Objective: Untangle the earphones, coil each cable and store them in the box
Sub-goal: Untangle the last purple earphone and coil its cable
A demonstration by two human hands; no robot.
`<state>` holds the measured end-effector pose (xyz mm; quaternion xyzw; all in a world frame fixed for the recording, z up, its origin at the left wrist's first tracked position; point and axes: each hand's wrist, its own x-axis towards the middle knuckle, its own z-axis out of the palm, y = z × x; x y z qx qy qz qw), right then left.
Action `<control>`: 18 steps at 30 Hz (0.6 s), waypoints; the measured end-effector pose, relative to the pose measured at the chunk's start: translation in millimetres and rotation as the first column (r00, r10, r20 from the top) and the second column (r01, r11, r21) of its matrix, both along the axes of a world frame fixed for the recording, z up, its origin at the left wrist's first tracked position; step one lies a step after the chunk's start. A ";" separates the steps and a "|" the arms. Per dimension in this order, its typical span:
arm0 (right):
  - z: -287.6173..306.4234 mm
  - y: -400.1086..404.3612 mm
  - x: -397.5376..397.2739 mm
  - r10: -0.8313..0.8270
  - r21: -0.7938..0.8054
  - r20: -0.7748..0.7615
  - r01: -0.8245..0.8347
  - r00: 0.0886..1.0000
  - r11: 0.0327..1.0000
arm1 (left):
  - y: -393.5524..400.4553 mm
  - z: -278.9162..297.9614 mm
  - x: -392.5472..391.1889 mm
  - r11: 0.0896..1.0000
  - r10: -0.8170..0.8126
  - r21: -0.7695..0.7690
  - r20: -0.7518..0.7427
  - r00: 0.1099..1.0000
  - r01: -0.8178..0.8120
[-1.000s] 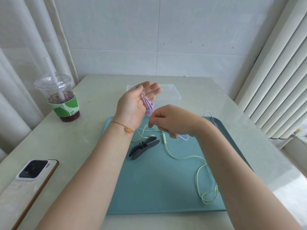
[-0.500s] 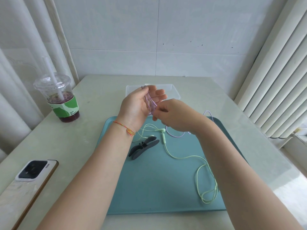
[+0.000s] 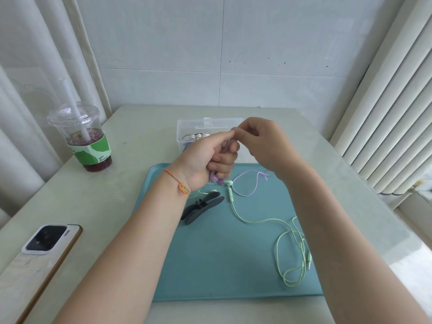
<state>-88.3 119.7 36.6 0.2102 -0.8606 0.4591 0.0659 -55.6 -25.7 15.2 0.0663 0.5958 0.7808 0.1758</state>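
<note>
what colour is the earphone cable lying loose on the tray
Pale green; the loose earphone cable shows clearly on the teal tray in the head view.

Bright, even daylight enters from the right, through the vertical blinds [image 3: 385,113]. Glare washes out the table [image 3: 131,146] at its lower right edge. Shadows are soft and faint. Focus is sharp throughout. Wide-angle distortion bends the curtain [image 3: 35,66] and blinds outward.

Tray [image 3: 210,272] teal. Earphones: one lilac [image 3: 247,183], one mint green [image 3: 289,253]. Clip [image 3: 201,208] dark grey. Cup sleeve [image 3: 92,152] – green-and-white blotches – over a dark red drink. Wrist thread [image 3: 180,184] orange and yellow. Surface [image 3: 105,202] pale grey-green.
</note>
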 end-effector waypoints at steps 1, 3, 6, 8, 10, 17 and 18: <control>-0.8 -1.2 0.9 0.020 -0.059 0.036 -0.018 0.999 0.998 | -1.4 0.9 1.1 0.996 -0.023 0.090 0.006 1.000 0.023; 0.2 -2.2 2.9 0.076 -0.135 0.095 -0.063 0.993 0.989 | -5.1 3.3 2.4 0.966 -0.051 0.254 0.012 0.999 0.046; 2.2 -2.3 5.6 0.174 -0.163 0.164 -0.147 0.971 0.976 | -10.7 3.5 1.0 0.912 -0.084 0.404 0.007 0.996 0.074; 2.4 -2.4 7.1 0.217 -0.133 0.197 -0.193 0.956 0.972 | -12.3 2.5 0.4 0.899 -0.084 0.433 0.009 0.996 0.072; 1.2 -2.6 7.3 0.229 -0.111 0.211 -0.210 0.950 0.971 | -12.6 1.0 -0.2 0.899 -0.071 0.434 0.018 0.997 0.056; -0.2 3.6 0.2 0.141 -0.029 0.103 -0.139 0.985 0.990 | -9.7 -4.0 -3.0 0.969 -0.012 0.246 0.025 1.000 0.005; 0.0 4.5 -0.2 0.139 -0.017 0.099 -0.138 0.985 0.990 | -10.3 -4.0 -2.2 0.973 -0.034 0.229 0.017 0.999 0.029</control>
